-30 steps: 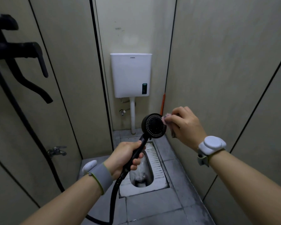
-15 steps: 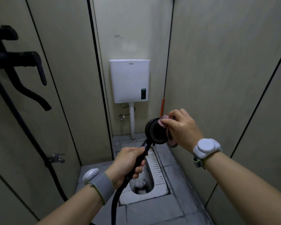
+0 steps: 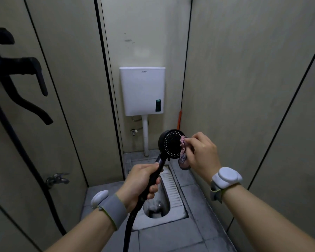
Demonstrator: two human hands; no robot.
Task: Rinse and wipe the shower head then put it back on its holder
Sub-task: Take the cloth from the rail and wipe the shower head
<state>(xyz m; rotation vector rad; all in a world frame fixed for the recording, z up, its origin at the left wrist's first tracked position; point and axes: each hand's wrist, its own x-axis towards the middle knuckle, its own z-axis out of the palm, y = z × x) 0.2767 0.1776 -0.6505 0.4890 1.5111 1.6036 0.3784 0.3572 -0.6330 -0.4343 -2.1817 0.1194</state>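
Right hand (image 3: 202, 153) pinching cloth (image 3: 183, 151) against shower head (image 3: 171, 143)

My shower head (image 3: 171, 143) looks matt black plastic, the cloth (image 3: 183, 151) a rough knit (pinkish), the cistern (image 3: 142, 90) glossy white plastic.

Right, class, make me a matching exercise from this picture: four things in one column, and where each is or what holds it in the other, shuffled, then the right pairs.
1. shower head
2. cloth
3. cistern
4. tap

A. low on the left wall
B. pinched by the right hand
C. on the back wall
D. handle gripped by the left hand

Pairs: 1-D, 2-B, 3-C, 4-A
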